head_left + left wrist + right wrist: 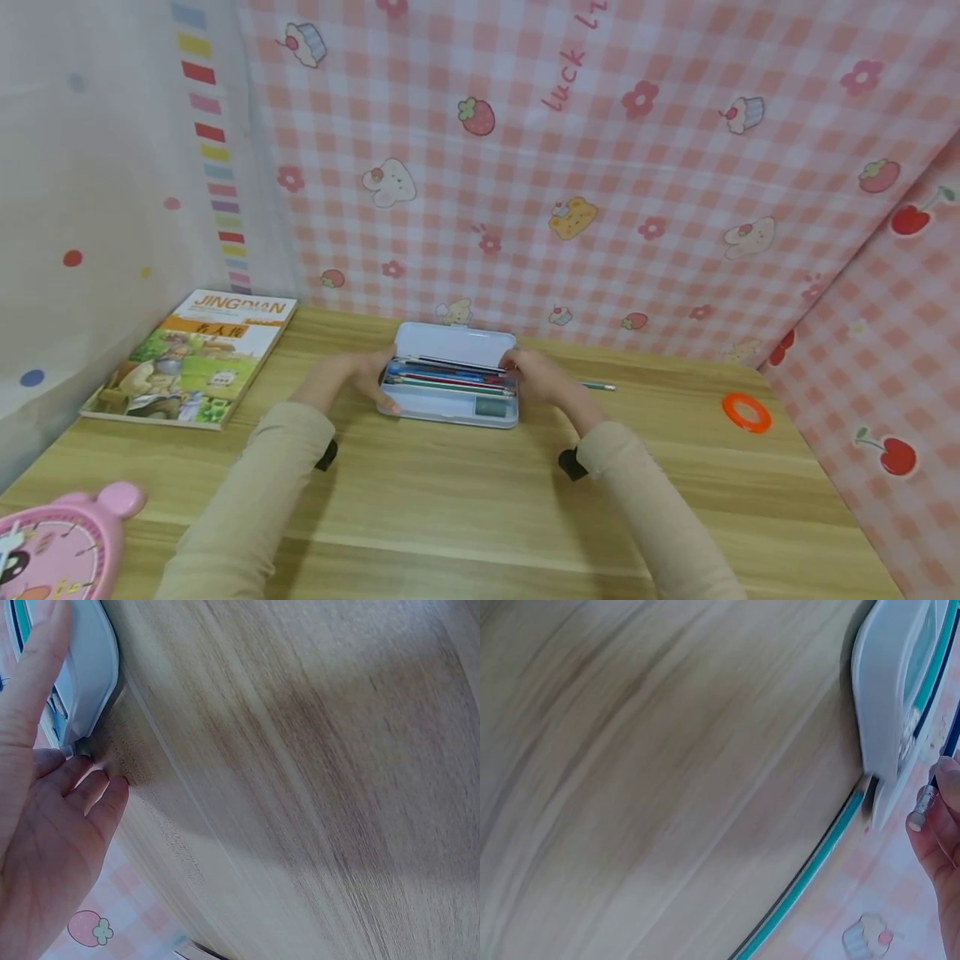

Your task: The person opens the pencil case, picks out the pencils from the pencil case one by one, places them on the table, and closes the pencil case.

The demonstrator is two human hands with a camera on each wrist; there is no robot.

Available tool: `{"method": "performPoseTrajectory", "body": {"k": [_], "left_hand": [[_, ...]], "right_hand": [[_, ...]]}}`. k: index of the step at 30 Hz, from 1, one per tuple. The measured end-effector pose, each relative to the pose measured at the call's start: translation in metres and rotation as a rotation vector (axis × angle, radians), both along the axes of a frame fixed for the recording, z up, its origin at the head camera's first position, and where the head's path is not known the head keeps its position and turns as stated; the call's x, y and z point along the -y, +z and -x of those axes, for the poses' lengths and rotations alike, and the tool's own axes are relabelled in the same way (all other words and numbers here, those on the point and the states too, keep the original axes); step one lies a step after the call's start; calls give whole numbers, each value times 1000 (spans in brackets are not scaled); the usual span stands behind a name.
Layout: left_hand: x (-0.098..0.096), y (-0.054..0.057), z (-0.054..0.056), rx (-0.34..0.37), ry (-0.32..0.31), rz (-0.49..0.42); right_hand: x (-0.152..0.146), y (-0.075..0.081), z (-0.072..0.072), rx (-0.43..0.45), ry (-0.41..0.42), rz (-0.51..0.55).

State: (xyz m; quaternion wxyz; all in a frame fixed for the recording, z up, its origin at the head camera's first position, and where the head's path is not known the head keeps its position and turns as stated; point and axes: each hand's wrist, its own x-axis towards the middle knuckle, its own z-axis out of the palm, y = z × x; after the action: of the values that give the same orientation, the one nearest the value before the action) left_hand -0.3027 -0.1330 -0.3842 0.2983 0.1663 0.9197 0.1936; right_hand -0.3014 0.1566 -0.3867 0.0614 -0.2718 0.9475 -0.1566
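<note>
An open white pencil case stands near the back of the table, its lid tilted up behind. Several pencils and pens lie lengthwise in it, and a grey-green block sits in its front right corner. My left hand holds the case's left end, thumb along the front and fingertips by the back corner. At the right end, my right hand pinches a dark blue pencil near its eraser tip, raised over the case. On the table behind my right wrist lies a green pencil.
At the left lies a book with an illustrated cover. A pink clock is at the near left corner. An orange ring rests at the right. Pink checked cloth walls the back and right.
</note>
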Motion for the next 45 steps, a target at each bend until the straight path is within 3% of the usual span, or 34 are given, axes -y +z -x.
{"method": "performPoseTrajectory", "body": {"k": [6,19,25,33,40,45], "left_hand": [[3,-2,-2,26,30,-31],[8,-4,-1,16,24,-30],[7,-2,-1,24,26,-26],[7,0,-2,34,31,-28],[4,-2,0,17,15,-28],[1,-2,0,13,12,-17]], "right_hand": [[-22,2,-2,-49,-13,-29],[-95,-5,-7,-188,-82,-66],[-122,-8,-12,-188,-105,-47],[-141,-11,-20,-204,-114,-58],[-151,-20,-20,-233,-65,-64],[-152,-23,-20,-223,-80,-96]]}}
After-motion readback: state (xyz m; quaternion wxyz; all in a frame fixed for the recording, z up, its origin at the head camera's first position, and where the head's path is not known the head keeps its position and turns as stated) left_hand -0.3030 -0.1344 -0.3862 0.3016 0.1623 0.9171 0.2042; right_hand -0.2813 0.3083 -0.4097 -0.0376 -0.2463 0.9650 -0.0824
